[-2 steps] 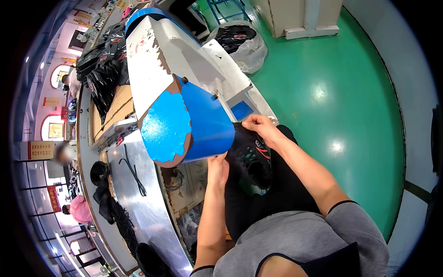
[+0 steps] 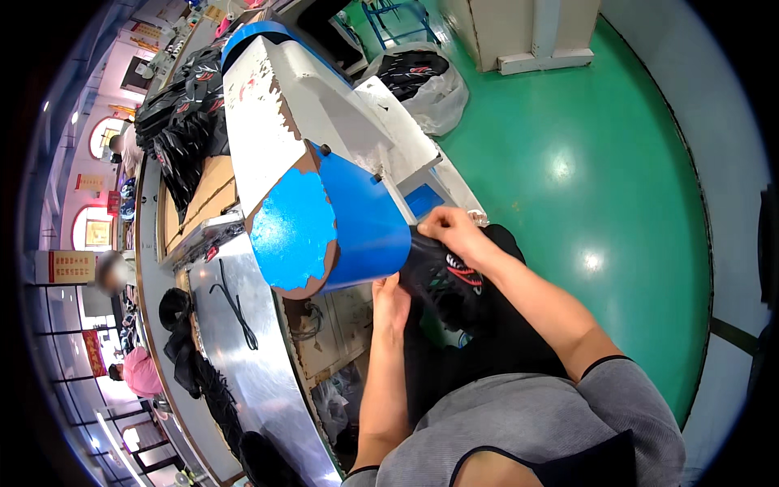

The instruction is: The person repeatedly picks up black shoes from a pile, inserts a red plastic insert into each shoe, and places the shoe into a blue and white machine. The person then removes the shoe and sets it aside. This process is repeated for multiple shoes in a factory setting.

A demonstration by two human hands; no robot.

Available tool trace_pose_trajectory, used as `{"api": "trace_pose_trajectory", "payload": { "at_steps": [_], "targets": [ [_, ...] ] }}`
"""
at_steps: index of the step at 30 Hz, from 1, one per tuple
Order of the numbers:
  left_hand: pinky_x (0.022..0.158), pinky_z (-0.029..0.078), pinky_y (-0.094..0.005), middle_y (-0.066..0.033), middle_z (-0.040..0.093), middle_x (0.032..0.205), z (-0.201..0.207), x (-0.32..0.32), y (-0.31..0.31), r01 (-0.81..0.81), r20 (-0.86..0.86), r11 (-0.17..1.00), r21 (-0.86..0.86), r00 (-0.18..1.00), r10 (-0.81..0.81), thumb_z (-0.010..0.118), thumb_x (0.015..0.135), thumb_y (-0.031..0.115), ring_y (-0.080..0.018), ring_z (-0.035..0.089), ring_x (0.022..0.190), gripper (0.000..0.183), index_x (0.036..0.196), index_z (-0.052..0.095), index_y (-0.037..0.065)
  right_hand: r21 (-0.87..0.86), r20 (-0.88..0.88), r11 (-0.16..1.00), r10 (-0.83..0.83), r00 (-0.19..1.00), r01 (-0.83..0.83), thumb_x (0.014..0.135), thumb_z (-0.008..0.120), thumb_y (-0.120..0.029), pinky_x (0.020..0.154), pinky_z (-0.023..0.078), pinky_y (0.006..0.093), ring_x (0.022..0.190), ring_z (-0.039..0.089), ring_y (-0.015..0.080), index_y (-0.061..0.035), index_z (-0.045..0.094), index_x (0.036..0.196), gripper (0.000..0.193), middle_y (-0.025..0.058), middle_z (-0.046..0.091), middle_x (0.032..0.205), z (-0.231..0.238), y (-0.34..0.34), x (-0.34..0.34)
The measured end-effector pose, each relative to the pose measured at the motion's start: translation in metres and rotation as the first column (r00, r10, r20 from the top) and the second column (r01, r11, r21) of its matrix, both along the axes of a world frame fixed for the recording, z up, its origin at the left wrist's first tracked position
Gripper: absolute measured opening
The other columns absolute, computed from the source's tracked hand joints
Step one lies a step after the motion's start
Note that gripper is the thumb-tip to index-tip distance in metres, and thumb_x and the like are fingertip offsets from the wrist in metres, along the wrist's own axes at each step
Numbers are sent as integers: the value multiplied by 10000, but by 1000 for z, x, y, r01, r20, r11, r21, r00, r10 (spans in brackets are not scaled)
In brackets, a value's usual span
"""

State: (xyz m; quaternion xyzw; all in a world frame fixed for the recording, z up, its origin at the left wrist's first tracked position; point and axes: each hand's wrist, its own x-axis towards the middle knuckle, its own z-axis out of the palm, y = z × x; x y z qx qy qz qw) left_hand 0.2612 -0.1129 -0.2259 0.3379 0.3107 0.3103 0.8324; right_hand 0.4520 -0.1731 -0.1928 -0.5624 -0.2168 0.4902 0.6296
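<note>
A black shoe upper (image 2: 442, 280) with a red and white printed pattern hangs at the front of a blue and white machine (image 2: 365, 215), above my lap. With thumb and fingers closed, my right hand (image 2: 454, 231) pinches its upper edge beside the machine head. My left hand (image 2: 391, 302) grips the near left edge of the upper, thumb up, just below the blue head. Its fingertips are partly hidden by the upper and the machine. Whatever part of the machine works on the upper is also hidden from view.
Left of the machine is a metal tabletop (image 2: 251, 357) with a black cord (image 2: 235, 312) on it. Black uppers (image 2: 191, 105) are heaped behind, near cardboard (image 2: 207, 195). A plastic bag (image 2: 442, 101) of black pieces stands on the green floor (image 2: 584, 187). People sit at the far left.
The upper has shifted and turned slightly, showing more of its red and white pattern. My left hand has moved a little to the right, and my right hand slightly left and down.
</note>
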Motion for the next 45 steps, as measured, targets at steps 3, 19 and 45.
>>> {"api": "trace_pose_trajectory", "payload": {
  "at_steps": [3, 19, 45],
  "targets": [
    [1012, 410, -417, -75, 554, 1248, -9, -5, -6, 10, 9, 999, -53, 1000, -10, 573, 911, 291, -231, 520, 1165, 386, 1220, 518, 65, 16, 185, 1000, -29, 982, 27, 801, 696, -162, 582, 412, 283, 624, 510, 108, -2, 615, 758, 185, 46, 586, 652, -5, 5, -12],
    [846, 430, -266, -53, 581, 1100, 119, -78, -97, 319, -575, 777, 543, 815, 68, 638, 847, 118, -135, 529, 1044, 333, 1152, 531, 41, -22, -642, 899, -348, 684, 437, 925, 533, -72, 878, 501, 349, 930, 601, 194, 62, 513, 1116, 234, 111, 604, 999, 9, -133, -22],
    [883, 432, -290, -26, 493, 1094, 77, -8, 13, -32, -448, 972, 231, 884, 136, 551, 871, -23, -171, 520, 1029, 248, 1112, 547, 33, -191, 593, 862, 483, 644, -471, 732, 677, -465, 681, 462, 443, 790, 620, 339, -71, 679, 869, 417, 156, 647, 780, 13, -10, -6]
  ]
}}
